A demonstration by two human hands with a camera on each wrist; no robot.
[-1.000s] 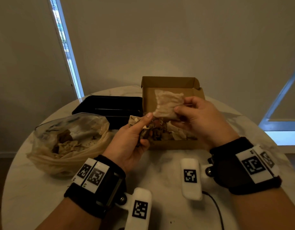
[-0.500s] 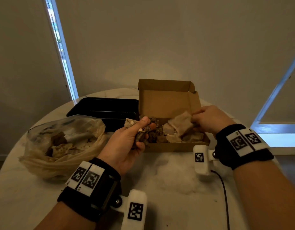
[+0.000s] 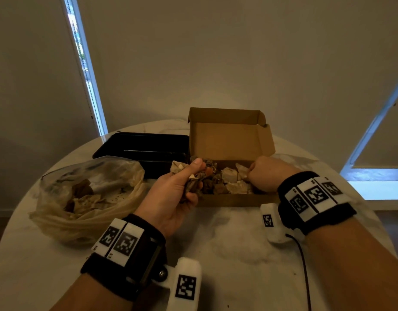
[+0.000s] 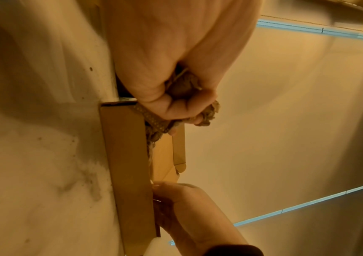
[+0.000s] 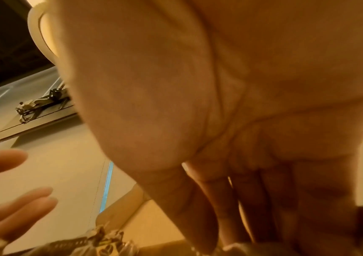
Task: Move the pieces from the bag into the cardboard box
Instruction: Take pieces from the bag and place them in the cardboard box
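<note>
The open cardboard box [image 3: 234,199] stands mid-table with its lid up and several cloth pieces [image 3: 228,177] inside. My left hand [image 3: 190,176] grips a bundle of patterned pieces [image 3: 197,187] at the box's front left corner; in the left wrist view the bundle [image 4: 209,115] sticks out of my fist [image 4: 176,104]. My right hand [image 3: 258,176] reaches into the box's right end. Its fingers [image 5: 209,207] point straight down onto the pale pieces, with nothing pinched. The clear plastic bag [image 3: 117,176] lies to the left with more pieces [image 3: 81,194] in it.
A black tray [image 3: 144,147] sits behind the bag, against the box's left side. The round white marble table [image 3: 238,254] has its edge close behind the box. A black cable [image 3: 303,265] runs from my right wrist across the near table.
My right hand carried the pale piece from above the box down into its right end and no longer pinches it. My left hand kept its bundle, barely moving.
</note>
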